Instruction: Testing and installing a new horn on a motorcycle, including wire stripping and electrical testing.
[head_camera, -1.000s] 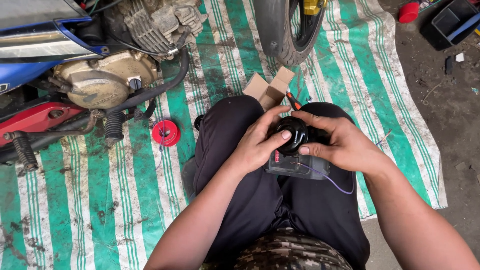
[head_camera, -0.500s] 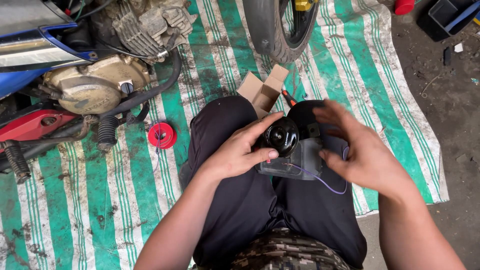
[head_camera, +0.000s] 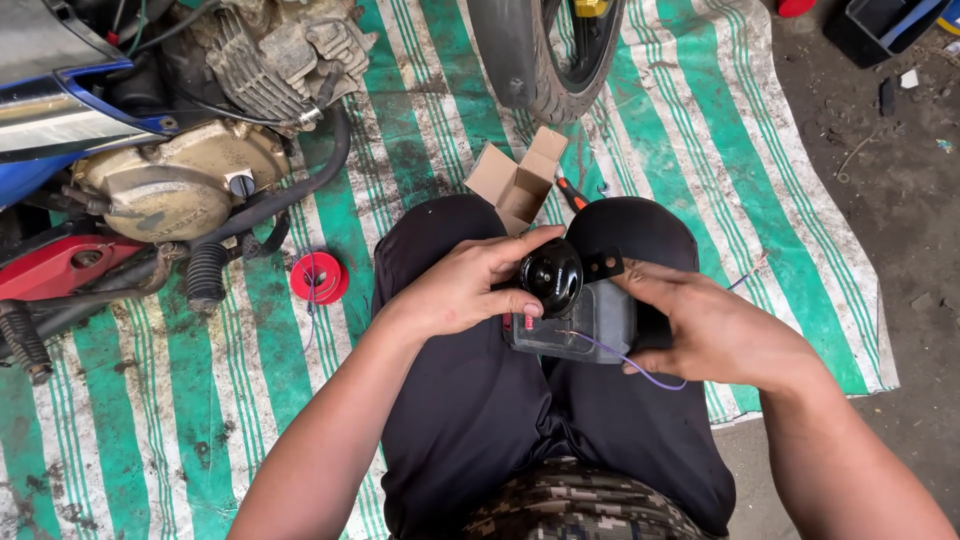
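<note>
A round black horn (head_camera: 551, 276) with a flat metal bracket (head_camera: 603, 266) sits atop a grey rectangular battery (head_camera: 585, 325), both held above a seated person's lap. A thin purple wire (head_camera: 640, 367) curls from the battery's front, beside its small red terminals (head_camera: 517, 322).

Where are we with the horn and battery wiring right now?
Done: the small cardboard box lies open on the striped tarp. In hand: the left hand holds the round black horn against the grey battery on the lap, while the right hand steadies the battery and a purple wire. Left: that wire looks loose, and the horn is not on the motorcycle.
</note>
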